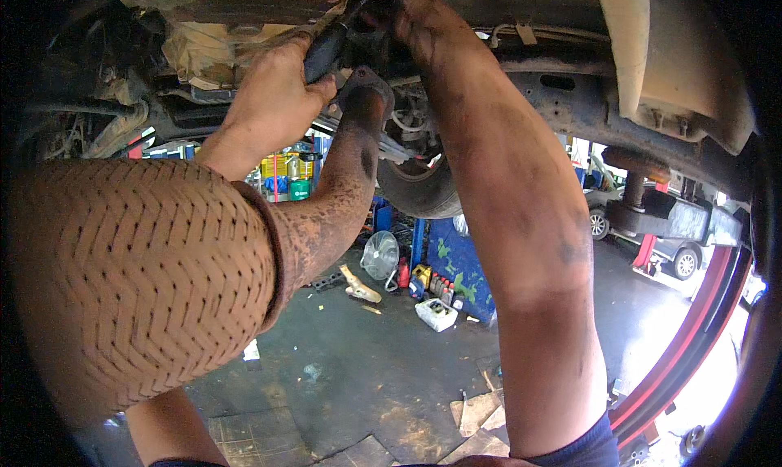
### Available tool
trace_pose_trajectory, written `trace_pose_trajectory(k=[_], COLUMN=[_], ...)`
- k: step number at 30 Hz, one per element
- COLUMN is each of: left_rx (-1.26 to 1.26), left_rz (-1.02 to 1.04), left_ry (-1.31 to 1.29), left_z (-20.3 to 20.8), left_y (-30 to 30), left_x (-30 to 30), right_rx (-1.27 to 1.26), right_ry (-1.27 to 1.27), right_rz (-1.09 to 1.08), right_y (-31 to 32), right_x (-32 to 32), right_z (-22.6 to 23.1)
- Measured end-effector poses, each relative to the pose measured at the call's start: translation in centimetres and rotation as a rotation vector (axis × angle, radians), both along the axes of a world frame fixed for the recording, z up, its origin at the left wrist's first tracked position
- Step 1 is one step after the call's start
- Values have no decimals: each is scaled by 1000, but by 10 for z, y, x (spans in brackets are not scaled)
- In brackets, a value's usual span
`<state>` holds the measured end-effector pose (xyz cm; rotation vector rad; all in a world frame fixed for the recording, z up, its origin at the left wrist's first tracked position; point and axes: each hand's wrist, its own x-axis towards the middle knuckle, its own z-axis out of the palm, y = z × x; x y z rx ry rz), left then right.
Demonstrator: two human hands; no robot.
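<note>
Overhead is the underside of a raised vehicle. My left hand [273, 96] is closed around a thick black handle [326, 53]; the far end of this tool runs up into shadow, so its kind does not show. Up beside that end is my right hand [405, 9], dark with grime, its fingers lost in the shadow. Below both hands a rusty exhaust pipe [346, 174] bends upward to a bolted flange [364, 82]. At the left, the pipe joins a large brown heat shield [155, 279] with rows of slots, and my left arm passes behind it.
A tyre [419, 188] hangs beyond the pipe. On the floor stand a fan [380, 255], a white container [437, 314] and several bottles beside a blue panel [456, 263]. Cardboard [476, 410] lies below. A red and black lift post [692, 337] rises at the right, near a parked car [684, 243].
</note>
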<state>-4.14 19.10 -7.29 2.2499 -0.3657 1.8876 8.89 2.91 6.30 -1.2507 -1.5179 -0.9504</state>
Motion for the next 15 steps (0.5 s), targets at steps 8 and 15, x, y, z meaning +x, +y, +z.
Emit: trace_pose_trajectory(k=[8, 15], left_rx=[52, 173], left_rz=[116, -200], left_ry=[-54, 392], left_z=[9, 34], left_y=[-31, -72], left_x=[2, 60], right_rx=[-12, 38], right_ry=[-10, -3], right_rz=[1, -12], right_y=[-2, -8], right_x=[-4, -6], right_z=[2, 3])
